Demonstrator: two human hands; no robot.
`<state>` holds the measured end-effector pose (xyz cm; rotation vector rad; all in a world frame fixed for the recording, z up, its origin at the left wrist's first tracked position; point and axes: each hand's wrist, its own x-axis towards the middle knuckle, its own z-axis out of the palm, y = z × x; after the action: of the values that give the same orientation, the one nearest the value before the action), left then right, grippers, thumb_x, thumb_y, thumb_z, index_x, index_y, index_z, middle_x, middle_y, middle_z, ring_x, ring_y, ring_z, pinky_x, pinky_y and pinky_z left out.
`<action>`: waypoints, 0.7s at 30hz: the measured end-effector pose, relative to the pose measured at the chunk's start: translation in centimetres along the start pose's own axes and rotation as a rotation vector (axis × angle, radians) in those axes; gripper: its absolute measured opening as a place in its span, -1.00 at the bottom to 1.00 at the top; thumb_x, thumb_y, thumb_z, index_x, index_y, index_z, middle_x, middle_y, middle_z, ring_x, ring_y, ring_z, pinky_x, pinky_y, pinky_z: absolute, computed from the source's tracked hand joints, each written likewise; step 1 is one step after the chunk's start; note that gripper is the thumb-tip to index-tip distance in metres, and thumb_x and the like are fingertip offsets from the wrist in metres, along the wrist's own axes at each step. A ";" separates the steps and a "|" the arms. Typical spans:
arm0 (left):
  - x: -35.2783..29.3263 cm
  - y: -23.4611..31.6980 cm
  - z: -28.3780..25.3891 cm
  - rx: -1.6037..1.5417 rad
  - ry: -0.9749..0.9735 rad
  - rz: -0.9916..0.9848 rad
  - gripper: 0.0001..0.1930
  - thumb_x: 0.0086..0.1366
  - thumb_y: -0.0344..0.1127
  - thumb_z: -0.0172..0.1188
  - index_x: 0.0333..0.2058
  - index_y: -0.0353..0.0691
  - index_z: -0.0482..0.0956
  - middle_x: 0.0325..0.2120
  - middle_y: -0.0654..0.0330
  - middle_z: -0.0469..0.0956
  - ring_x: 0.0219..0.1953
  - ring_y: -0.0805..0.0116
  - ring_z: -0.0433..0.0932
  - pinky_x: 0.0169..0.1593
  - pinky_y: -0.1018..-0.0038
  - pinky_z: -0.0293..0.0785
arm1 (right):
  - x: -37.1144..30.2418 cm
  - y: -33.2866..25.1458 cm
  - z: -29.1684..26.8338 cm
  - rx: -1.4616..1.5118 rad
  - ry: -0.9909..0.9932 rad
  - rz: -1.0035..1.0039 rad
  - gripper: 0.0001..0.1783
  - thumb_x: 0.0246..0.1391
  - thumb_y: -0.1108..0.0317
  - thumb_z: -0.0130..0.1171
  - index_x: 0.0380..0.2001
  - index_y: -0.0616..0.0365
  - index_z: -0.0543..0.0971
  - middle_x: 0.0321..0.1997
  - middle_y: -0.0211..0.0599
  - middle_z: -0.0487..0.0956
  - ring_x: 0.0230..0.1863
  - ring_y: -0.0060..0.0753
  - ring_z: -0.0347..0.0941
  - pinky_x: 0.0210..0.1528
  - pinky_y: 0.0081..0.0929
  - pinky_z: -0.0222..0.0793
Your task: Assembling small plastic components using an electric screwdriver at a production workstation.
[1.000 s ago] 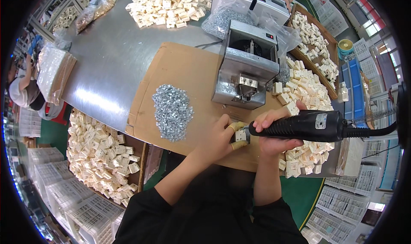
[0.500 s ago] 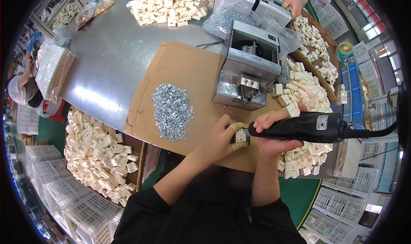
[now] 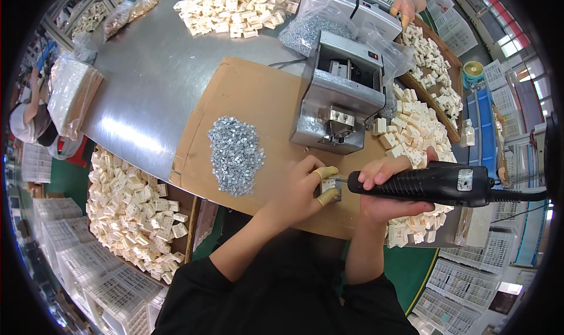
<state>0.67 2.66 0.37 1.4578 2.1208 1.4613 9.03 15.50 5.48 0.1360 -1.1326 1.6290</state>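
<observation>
My left hand [image 3: 296, 193] has yellow covers on its fingertips and is closed on a small cream plastic part [image 3: 329, 185] with holes, low over the cardboard. In my right hand [image 3: 380, 207] is a black electric screwdriver [image 3: 420, 184], lying nearly level and pointing left. Its thin bit reaches the part between my left fingertips; whether the tip touches it I cannot tell. Just beyond my hands stands a metal box-like machine [image 3: 338, 94] with an open top. A heap of small grey metal pieces [image 3: 236, 156] lies left of my left hand.
Brown cardboard [image 3: 226, 94] covers part of the steel table [image 3: 138, 94]. Cream parts are heaped at the right [image 3: 420, 129], at the back [image 3: 235, 9] and in a bin at lower left [image 3: 132, 211]. Across the table, another person's hand [image 3: 403, 7] is beside a second machine [image 3: 352, 6].
The screwdriver and my right hand have shifted slightly right, so the bit now shows between tool and part. My left hand keeps its hold. The other person's hand has moved a little.
</observation>
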 end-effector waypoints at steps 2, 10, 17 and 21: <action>0.3 0.1 0.0 -0.002 0.026 0.035 -0.57 -0.06 -0.31 0.44 -0.13 -0.07 0.63 -0.30 0.23 0.53 -0.28 0.19 0.49 -0.21 0.32 0.36 | 0.3 -0.3 0.0 0.025 -0.003 -0.009 0.12 0.06 -0.56 -0.19 0.38 0.08 -0.14 -0.54 -0.13 0.43 -0.65 -0.28 0.40 -0.53 -0.28 0.46; 0.6 -0.1 0.1 0.011 0.135 0.176 -0.78 0.04 -0.35 0.38 -0.27 -0.08 0.66 -0.43 0.34 0.49 -0.36 0.32 0.46 -0.27 0.36 0.29 | 1.1 -0.9 0.3 0.092 0.010 -0.015 0.11 0.06 -0.57 -0.20 0.40 0.02 -0.13 -0.55 -0.13 0.41 -0.67 -0.28 0.37 -0.56 -0.28 0.44; 0.3 -0.2 0.3 -0.070 0.152 0.101 -0.73 -0.05 -0.43 0.40 -0.28 -0.06 0.71 -0.41 0.29 0.57 -0.35 0.26 0.51 -0.27 0.36 0.39 | 1.3 -1.2 0.5 0.136 -0.002 -0.039 0.10 0.08 -0.55 -0.19 0.41 0.01 -0.13 -0.54 -0.13 0.41 -0.67 -0.27 0.36 -0.56 -0.27 0.44; 0.4 0.0 0.0 -0.120 0.146 0.083 -0.72 -0.03 -0.46 0.40 -0.27 -0.06 0.71 -0.40 0.27 0.57 -0.34 0.27 0.52 -0.27 0.37 0.39 | 1.4 -1.3 0.7 0.131 -0.009 -0.025 0.09 0.09 -0.55 -0.19 0.41 0.00 -0.13 -0.54 -0.14 0.41 -0.68 -0.28 0.35 -0.58 -0.28 0.43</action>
<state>0.47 3.00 0.55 1.4529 2.0338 1.7426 9.17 15.94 7.48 0.2411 -1.0267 1.6820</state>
